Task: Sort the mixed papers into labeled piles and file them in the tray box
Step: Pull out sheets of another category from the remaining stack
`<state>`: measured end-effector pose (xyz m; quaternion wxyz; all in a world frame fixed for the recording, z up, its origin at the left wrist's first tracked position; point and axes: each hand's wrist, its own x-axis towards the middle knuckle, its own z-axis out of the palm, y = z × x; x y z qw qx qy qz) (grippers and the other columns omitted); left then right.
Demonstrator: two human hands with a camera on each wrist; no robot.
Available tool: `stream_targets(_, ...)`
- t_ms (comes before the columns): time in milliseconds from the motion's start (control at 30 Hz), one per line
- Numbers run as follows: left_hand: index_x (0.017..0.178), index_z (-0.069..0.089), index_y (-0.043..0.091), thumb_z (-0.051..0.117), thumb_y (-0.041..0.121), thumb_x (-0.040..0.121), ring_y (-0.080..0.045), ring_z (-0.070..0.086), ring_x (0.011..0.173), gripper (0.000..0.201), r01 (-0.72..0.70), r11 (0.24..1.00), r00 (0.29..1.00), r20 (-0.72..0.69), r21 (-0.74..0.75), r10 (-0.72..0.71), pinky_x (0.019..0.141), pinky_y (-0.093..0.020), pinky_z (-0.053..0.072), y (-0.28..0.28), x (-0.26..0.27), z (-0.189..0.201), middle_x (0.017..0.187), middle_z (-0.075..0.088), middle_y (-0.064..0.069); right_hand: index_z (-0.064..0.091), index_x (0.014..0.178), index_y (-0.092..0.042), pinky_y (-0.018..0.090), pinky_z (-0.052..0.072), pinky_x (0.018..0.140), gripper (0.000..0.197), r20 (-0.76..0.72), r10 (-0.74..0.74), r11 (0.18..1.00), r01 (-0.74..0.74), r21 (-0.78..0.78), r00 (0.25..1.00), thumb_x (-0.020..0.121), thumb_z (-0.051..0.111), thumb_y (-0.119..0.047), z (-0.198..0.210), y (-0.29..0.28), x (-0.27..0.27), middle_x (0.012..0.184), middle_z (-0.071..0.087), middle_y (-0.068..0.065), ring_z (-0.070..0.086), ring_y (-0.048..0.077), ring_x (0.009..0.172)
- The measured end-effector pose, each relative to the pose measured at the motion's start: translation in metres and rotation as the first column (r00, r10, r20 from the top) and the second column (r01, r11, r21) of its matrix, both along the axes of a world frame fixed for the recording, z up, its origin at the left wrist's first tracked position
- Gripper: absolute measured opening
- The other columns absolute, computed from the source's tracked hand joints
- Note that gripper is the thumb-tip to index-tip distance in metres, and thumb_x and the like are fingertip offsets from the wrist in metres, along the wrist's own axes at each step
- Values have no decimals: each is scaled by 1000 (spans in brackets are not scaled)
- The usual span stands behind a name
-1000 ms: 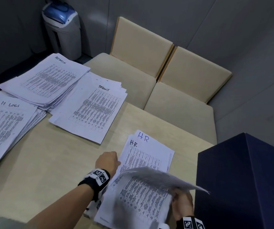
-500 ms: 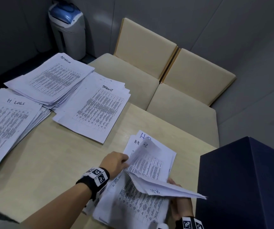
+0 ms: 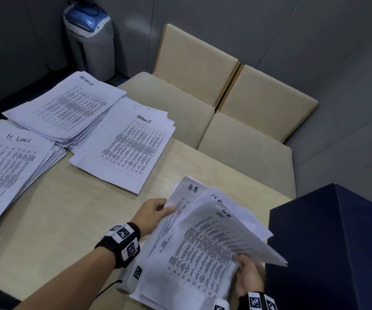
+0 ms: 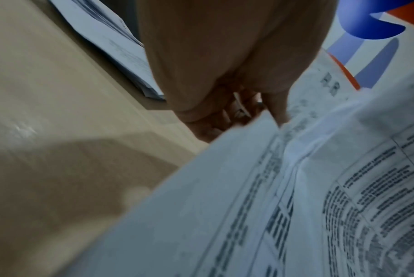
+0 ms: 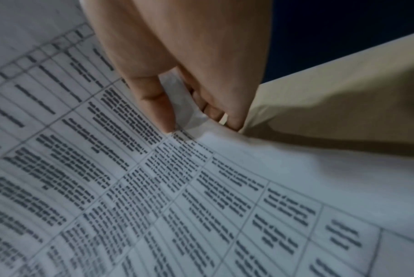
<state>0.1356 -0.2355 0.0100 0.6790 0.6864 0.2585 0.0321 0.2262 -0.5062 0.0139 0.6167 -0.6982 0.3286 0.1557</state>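
A loose stack of printed sheets marked HR [image 3: 203,238] is lifted off the table at the front right, fanned and tilted. My left hand [image 3: 158,211] pinches its left edge near the top. My right hand [image 3: 247,276] grips its lower right corner, thumb on the printed face [image 5: 158,105] and fingers underneath. In the left wrist view the left hand's fingers [image 4: 277,110] curl round the paper edge [image 4: 248,150]. A dark navy tray box [image 3: 328,247] stands just right of the stack. Three labelled piles lie at the left: ADMIN [image 3: 68,106], TASKLIST [image 3: 126,148], H LOGS [image 3: 8,166].
The beige table [image 3: 64,215] has bare surface between the piles and my left arm. Two cream chairs [image 3: 203,90] stand beyond the table's far edge. A grey and blue bin [image 3: 91,39] sits in the back corner by the wall.
The HR stack has come up off the table into both hands. My left hand went from resting beside the sheets to pinching their left edge; more sheets are now fanned upward.
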Motion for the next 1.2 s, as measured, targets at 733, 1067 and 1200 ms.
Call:
stream_targets(733, 88, 65, 13, 55, 12, 90, -17, 62, 75, 11, -86, 963, 923, -344, 256, 174, 68, -29, 53, -3, 10, -16, 82, 66, 2, 66, 82, -2, 40, 49, 74, 16, 28, 216, 976, -216, 8, 976, 82, 56, 10, -6, -1, 3, 88, 68, 20, 61, 31, 79)
stream_targets(1067, 102, 65, 17, 51, 29, 95, -23, 66, 94, 20, 433, 567, 812, -577, 701, 94, 83, -32, 47, -2, 21, -19, 103, 69, -2, 64, 108, -13, 35, 44, 71, 22, 78, 175, 971, -185, 151, 982, 97, 46, -7, -1, -10, -1, 89, 63, 16, 58, 29, 81)
stream_targets(1200, 87, 54, 15, 40, 27, 97, -24, 63, 84, 20, 405, 557, 870, -492, 725, 9, 72, -32, 43, 6, 15, -13, 89, 64, -4, 60, 81, -12, 32, 43, 64, 22, 8, 151, 986, -151, 72, 989, 95, 45, -2, -4, -6, -4, 87, 61, 18, 55, 28, 79)
